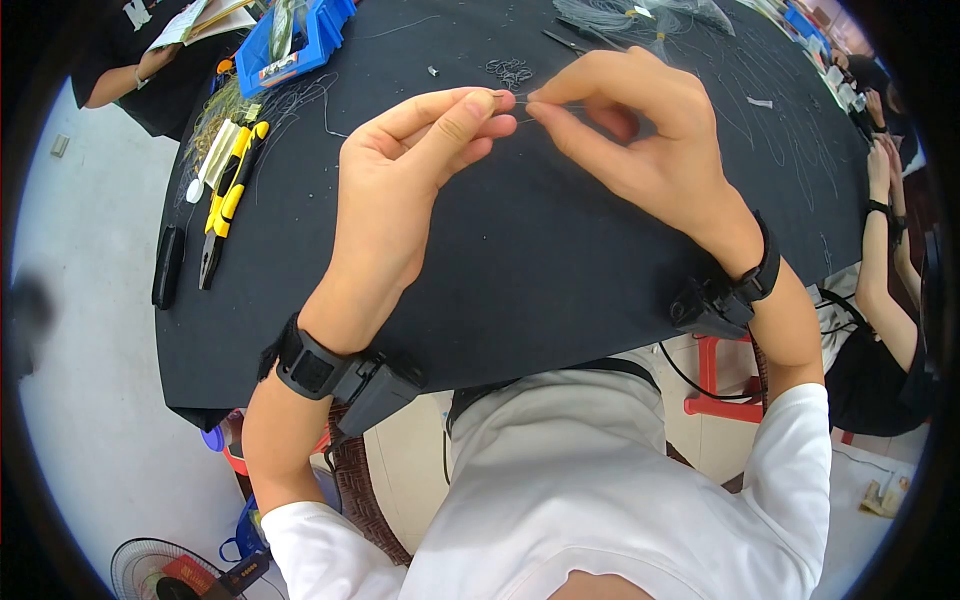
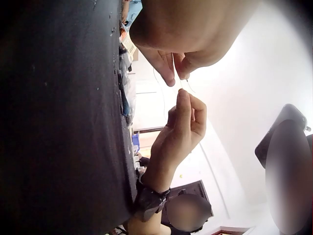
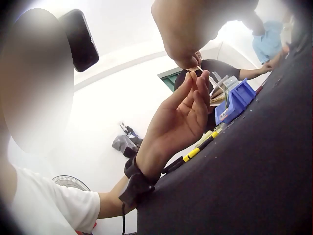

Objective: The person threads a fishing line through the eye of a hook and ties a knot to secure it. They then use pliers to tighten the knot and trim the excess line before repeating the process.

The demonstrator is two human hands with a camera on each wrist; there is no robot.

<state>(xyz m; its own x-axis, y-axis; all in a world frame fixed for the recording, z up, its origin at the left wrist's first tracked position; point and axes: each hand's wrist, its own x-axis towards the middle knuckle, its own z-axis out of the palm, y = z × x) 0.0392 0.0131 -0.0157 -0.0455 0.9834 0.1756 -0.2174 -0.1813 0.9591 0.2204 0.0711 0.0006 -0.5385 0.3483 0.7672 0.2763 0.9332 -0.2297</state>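
Thin pale strand point(image 1: 522, 101), flexible: at least one seen, held above the black-covered bench point(image 1: 540, 290), between two hands. Its long axis runs roughly left to right across the short gap between the fingertips in the head view. Both ends are too fine or hidden to tell, so I cannot log which way it points.

Hands: two. My left hand point(image 1: 405, 175) has thumb and index finger together, clamped on the strand, the other fingers bent behind. My right hand point(image 1: 655, 145) pinches it between thumb and index fingertips. The fingertips of the two hands are near each other.

Bench, beyond the hands: I count one small heap of dark metal pieces point(image 1: 509, 72), items too small to count; one small silvery piece point(image 1: 433, 71) to its left; one loose bundle of clear line point(image 1: 640, 22) farther back.

Left side: one pair of yellow-and-black handled pliers point(image 1: 232, 190), handles away from me, dark nose toward the near edge; one black oblong case point(image 1: 169, 267) just beside, long axis similar; one blue plastic bin point(image 1: 313, 40) at the far left, holding clear packaging.
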